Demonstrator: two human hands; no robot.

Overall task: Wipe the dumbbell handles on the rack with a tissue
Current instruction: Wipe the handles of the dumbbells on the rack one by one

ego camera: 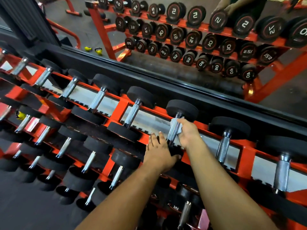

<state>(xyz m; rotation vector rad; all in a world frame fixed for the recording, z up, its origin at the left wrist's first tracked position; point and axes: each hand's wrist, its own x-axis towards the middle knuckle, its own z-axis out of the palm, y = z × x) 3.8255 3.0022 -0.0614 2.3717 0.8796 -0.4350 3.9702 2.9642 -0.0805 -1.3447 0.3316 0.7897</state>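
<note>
1. On the left end of the red rack [119, 112], many dumbbells sit in rows on three shelves. Each one lies in its own slot so it does not roll. Their shiny handles point up and away, so a hand can reach them from the front.

2. The left hand [160, 151] rests on the near black end [176, 152] of one dumbbell on the top shelf. Its fingers [153, 138] are mostly straight and spread, lying flat, and the thumb goes round the side. I think it presses down there to keep the dumbbell from turning while the other hand rubs.

3. Just to the right, the right hand [187, 131] holds a white tissue [174, 122] against the silver handle [173, 132] of that same dumbbell. Its fingers are curled round the tissue and the handle together. The tissue is at the far part of the handle, close to the far black end [181, 108]. Wrapping the tissue round lets it rub all sides at once.

4. More dumbbells wait on the right part of the top shelf. The next handle [223, 146] is near the right arm, so it is easy to go to after this one.

5. Behind the rack's back edge is a mirror [166, 39]. It shows the rack and the hands again.
</note>
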